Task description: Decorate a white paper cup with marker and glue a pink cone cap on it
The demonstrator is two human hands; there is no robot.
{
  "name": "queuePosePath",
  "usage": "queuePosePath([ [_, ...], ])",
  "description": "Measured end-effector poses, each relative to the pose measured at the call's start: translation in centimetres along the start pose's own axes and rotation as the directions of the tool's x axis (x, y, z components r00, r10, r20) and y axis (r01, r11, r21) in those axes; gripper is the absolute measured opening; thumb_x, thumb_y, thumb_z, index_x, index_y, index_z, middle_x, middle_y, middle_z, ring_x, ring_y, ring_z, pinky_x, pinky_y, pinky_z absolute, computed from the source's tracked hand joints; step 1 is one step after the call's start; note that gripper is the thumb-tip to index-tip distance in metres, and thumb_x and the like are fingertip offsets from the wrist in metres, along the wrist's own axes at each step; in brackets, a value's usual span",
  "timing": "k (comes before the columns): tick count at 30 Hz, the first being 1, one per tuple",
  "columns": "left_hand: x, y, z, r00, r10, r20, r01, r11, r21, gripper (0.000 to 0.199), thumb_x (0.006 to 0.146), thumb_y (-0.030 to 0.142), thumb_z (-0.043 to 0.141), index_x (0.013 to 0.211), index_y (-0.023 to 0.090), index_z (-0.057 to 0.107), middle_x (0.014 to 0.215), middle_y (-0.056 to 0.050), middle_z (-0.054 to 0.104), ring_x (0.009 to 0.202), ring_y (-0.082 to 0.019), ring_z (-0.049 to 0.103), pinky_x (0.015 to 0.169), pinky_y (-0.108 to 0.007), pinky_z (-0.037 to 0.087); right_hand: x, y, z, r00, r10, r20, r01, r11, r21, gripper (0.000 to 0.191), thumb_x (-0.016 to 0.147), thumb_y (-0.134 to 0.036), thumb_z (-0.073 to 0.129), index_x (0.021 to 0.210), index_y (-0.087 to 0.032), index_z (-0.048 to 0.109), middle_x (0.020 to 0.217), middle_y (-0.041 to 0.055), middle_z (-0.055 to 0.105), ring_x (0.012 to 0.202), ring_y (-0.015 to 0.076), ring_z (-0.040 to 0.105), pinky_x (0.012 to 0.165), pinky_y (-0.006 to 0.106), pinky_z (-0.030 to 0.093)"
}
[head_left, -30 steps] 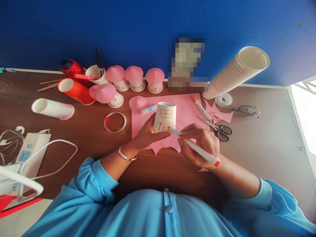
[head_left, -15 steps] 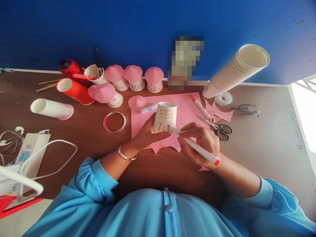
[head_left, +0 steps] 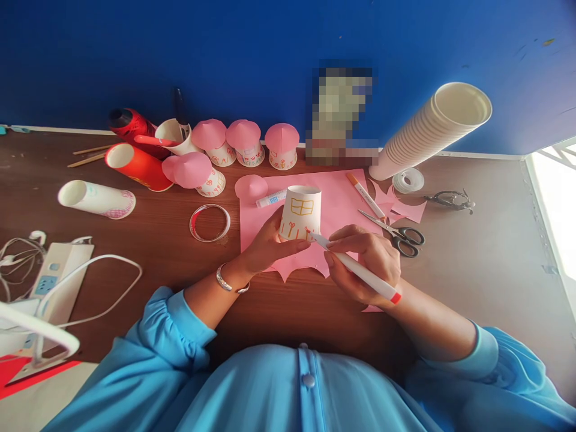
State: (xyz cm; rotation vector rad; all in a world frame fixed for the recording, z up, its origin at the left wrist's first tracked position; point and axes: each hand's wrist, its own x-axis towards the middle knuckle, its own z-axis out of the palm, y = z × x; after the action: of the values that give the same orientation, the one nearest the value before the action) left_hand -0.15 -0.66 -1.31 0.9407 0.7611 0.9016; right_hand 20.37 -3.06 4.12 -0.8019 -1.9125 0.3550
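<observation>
A white paper cup [head_left: 303, 215] is held upside down in my left hand [head_left: 270, 245], thumb across its lower edge and the other fingers partly hidden behind it. A yellow window and several stems, some with red flower heads, are drawn on its side. My right hand [head_left: 366, 261] grips a white marker [head_left: 366, 276] with a red end; its tip meets the cup near the flowers at lower right. Beneath the cup lies a pink paper sheet [head_left: 265, 228] with cut edges, bearing a glue stick [head_left: 271, 198] and an orange-and-white marker [head_left: 365, 197].
Scissors [head_left: 407, 240], a clear tape roll [head_left: 407, 180] and a leaning paper-cup stack [head_left: 427, 135] are at right. Several pink-roofed cups [head_left: 282, 144] line the back. A tape ring [head_left: 209, 223], a red cup [head_left: 137, 168] and a power strip [head_left: 58, 282] are on the left.
The view has shifted very slightly. Both hands keep their hold on the cup and the marker, with the tip still at the flower drawings.
</observation>
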Motion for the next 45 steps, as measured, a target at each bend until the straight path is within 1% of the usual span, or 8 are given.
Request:
queuePosePath([
  [8, 0.1, 0.0, 0.1, 0.998, 0.039, 0.052, -0.037, 0.999, -0.028, 0.044, 0.08, 0.035, 0.093, 0.116, 0.024, 0.07, 0.105, -0.004, 0.073, 0.097, -0.021, 0.069, 0.087, -0.035, 0.057, -0.2, 0.1, -0.1, 1.0, 0.024, -0.016, -0.025, 0.999, -0.025, 0.021, 0.092, -0.008, 0.067, 0.102, -0.025, 0.062, 0.077, -0.0005, 0.071, 0.062, 0.0164, 0.072, 0.051, 0.027, 0.056],
  [29, 0.1, -0.2, -0.1, 0.998, 0.033, 0.044, -0.032, 0.999, -0.018, 0.046, 0.079, 0.036, 0.094, 0.116, 0.024, 0.07, 0.105, -0.004, 0.073, 0.096, -0.022, 0.069, 0.085, -0.036, 0.057, -0.1, -0.1, 0.0, 1.0, 0.008, -0.012, -0.008, 1.0, -0.001, 0.02, 0.092, -0.005, 0.065, 0.1, -0.023, 0.061, 0.074, -0.0011, 0.068, 0.06, 0.0145, 0.07, 0.051, 0.025, 0.055],
  [32, 0.1, -0.3, -0.2, 0.999, 0.033, 0.03, -0.032, 0.999, -0.028, 0.051, 0.077, 0.037, 0.096, 0.119, 0.024, 0.07, 0.108, -0.004, 0.074, 0.099, -0.023, 0.071, 0.087, -0.037, 0.058, -0.6, 0.1, -0.3, 0.999, 0.002, -0.032, 0.0, 0.998, 0.055, 0.017, 0.096, -0.009, 0.065, 0.107, -0.022, 0.066, 0.076, 0.0006, 0.071, 0.063, 0.0169, 0.071, 0.051, 0.028, 0.056],
  [35, 0.1, -0.5, -0.4, 0.999, 0.034, 0.005, -0.033, 0.998, -0.045, 0.061, 0.074, 0.038, 0.098, 0.126, 0.026, 0.069, 0.116, -0.006, 0.076, 0.108, -0.026, 0.072, 0.092, -0.04, 0.059, -0.9, 0.9, -0.5, 0.986, 0.043, -0.16, -0.023, 0.992, 0.12, 0.025, 0.106, -0.015, 0.056, 0.125, -0.022, 0.071, 0.088, 0.0046, 0.079, 0.068, 0.0184, 0.075, 0.056, 0.031, 0.061],
  [38, 0.1, -0.2, -0.4, 0.998, 0.014, 0.061, -0.007, 0.993, -0.119, 0.064, 0.075, 0.042, 0.096, 0.131, 0.025, 0.069, 0.124, -0.01, 0.077, 0.117, -0.032, 0.073, 0.101, -0.048, 0.059, -0.7, 2.4, -0.2, 0.97, 0.14, -0.201, -0.106, 0.979, 0.173, 0.03, 0.11, -0.028, 0.06, 0.139, -0.026, 0.066, 0.121, 0.0105, 0.083, 0.091, 0.0228, 0.083, 0.075, 0.04, 0.07],
  [41, -0.1, 0.5, -0.1, 0.992, 0.005, 0.129, 0.019, 0.983, -0.183, 0.061, 0.078, 0.046, 0.093, 0.13, 0.023, 0.07, 0.13, -0.014, 0.078, 0.121, -0.035, 0.074, 0.105, -0.051, 0.058, -0.5, 3.9, 0.4, 0.992, 0.125, -0.008, -0.119, 0.962, 0.247, 0.081, 0.091, -0.049, 0.086, 0.158, -0.032, 0.044, 0.164, 0.0159, 0.058, 0.149, 0.0367, 0.061, 0.111, 0.061, 0.063],
  [43, -0.2, 1.0, 0.0, 0.985, -0.007, 0.173, 0.043, 0.979, -0.2, 0.059, 0.08, 0.049, 0.092, 0.128, 0.022, 0.072, 0.132, -0.016, 0.077, 0.119, -0.035, 0.075, 0.101, -0.05, 0.06, -0.5, 4.4, 0.6, 0.993, 0.089, 0.073, -0.105, 0.96, 0.258, 0.096, 0.086, -0.048, 0.091, 0.163, -0.033, 0.036, 0.172, 0.0165, 0.047, 0.162, 0.038, 0.045, 0.124, 0.067, 0.051],
  [45, -0.3, 1.2, 0.1, 0.973, -0.03, 0.228, 0.077, 0.976, -0.201, 0.06, 0.08, 0.051, 0.091, 0.129, 0.021, 0.072, 0.133, -0.017, 0.077, 0.12, -0.037, 0.074, 0.099, -0.05, 0.06, -0.5, 4.5, 0.7, 0.989, 0.084, 0.123, -0.114, 0.96, 0.257, 0.094, 0.089, -0.042, 0.089, 0.164, -0.032, 0.034, 0.172, 0.0172, 0.047, 0.163, 0.0367, 0.043, 0.128, 0.066, 0.047],
])
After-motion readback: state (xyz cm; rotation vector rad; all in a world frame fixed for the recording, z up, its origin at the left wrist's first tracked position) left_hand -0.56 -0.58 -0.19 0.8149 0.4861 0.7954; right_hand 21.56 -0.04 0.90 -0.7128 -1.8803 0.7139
